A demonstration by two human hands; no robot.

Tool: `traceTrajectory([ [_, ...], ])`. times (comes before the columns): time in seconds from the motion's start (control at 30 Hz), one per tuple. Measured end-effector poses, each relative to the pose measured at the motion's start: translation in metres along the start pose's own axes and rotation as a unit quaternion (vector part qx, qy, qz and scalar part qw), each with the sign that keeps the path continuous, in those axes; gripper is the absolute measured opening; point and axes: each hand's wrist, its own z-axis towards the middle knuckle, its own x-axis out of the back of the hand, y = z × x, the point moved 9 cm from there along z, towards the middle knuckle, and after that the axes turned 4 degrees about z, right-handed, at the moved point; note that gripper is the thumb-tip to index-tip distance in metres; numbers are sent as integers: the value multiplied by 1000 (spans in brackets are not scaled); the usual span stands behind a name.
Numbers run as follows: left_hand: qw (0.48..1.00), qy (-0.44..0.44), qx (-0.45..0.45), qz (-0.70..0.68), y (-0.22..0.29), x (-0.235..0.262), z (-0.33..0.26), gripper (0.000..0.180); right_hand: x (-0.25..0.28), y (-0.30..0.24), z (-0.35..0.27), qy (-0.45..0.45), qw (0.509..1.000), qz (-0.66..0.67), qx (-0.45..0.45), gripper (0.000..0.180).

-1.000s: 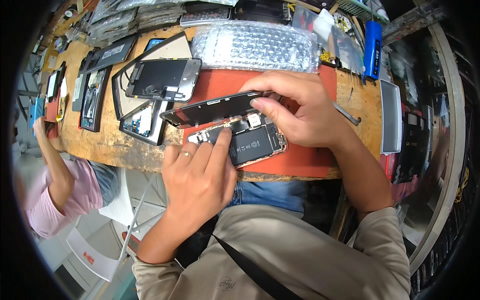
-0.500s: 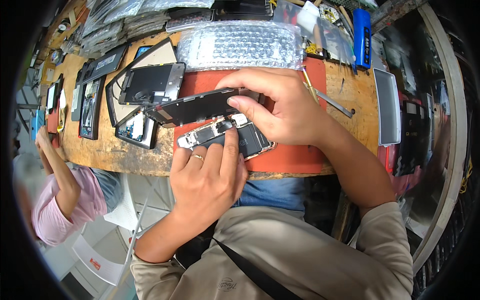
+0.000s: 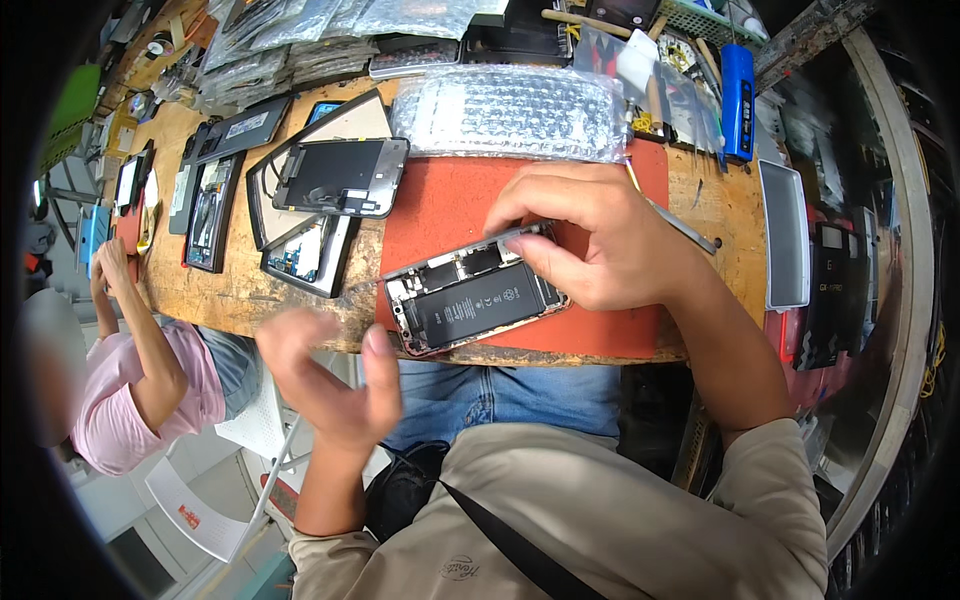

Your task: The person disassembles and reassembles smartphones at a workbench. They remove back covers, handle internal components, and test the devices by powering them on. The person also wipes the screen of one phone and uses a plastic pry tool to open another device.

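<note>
On the red mat lies an opened smartphone, its black battery and metal-plated parts facing up. My right hand pinches the phone's far right edge between thumb and fingers. A thin grey strip runs along that far edge; I cannot tell whether it is the screen panel seen edge-on. My left hand is in the air to the left of the phone, blurred, with thumb and fingers apart and nothing in it. Another black phone screen rests on a stack of phone parts beyond the phone to the left.
Bubble wrap borders the mat's far side. A dismantled phone and a circuit-board housing lie left. At right are a blue handheld tool, metal tweezers and a white tray. A co-worker in pink sits at left.
My left hand has lifted off the phone and moved left, opening. The screen panel my right hand held tilted no longer shows its broad dark face; the battery is now uncovered to view.
</note>
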Motion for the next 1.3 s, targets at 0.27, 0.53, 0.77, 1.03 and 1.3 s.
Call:
traceTrajectory([
  [0.27,931,-307,67,-184,-13,-58,7,62,-5,3,-8,-120,992,-40,-21,36],
  [0.53,933,-248,152,-209,-26,-58,4,40,4,23,-9,-48,988,44,-137,31],
  [0.77,936,-305,-13,-174,-7,-54,12,49,20,11,-8,-62,996,28,-58,59],
  [1.03,943,-199,157,-216,-29,-57,9,25,37,-36,-13,118,984,-48,123,8],
  [1.3,940,-199,196,-198,-36,-66,4,23,-52,-35,-15,-113,962,-239,71,20],
])
